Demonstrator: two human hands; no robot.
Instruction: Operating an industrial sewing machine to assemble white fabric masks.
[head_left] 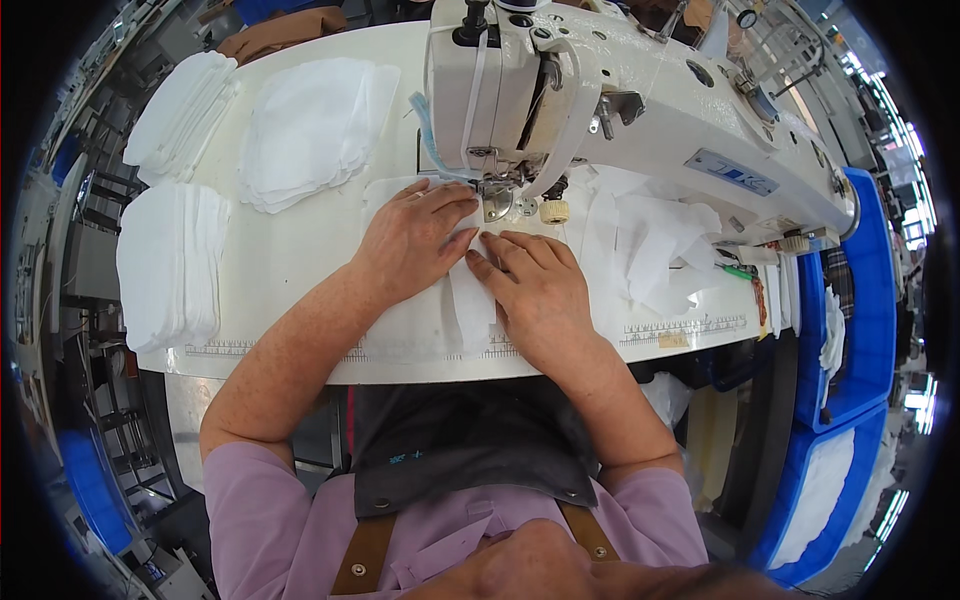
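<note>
A white cloth piece point(472, 305) lies on the sewing machine table, its far end beside the machine's needle area point(497, 200). My left hand point(415, 240) rests flat on that cloth, fingers stretched toward the presser foot, the thumb pointing at my right hand. Just right of it, my right hand point(540, 290) has its thumb and forefinger close together at the cloth's right edge, seemingly pinching it. The white sewing machine point(640, 110) stands over the far side of the work, with a light blue strip point(428, 135) hanging at its left.
Stacks of white cut cloth point(318, 125) lie at the far left, with more stacks point(172, 265) along the left edge. Loose white cloth point(665, 240) and a green-handled tool point(738, 271) are under the machine arm. Blue bins point(868, 300) stand at the right.
</note>
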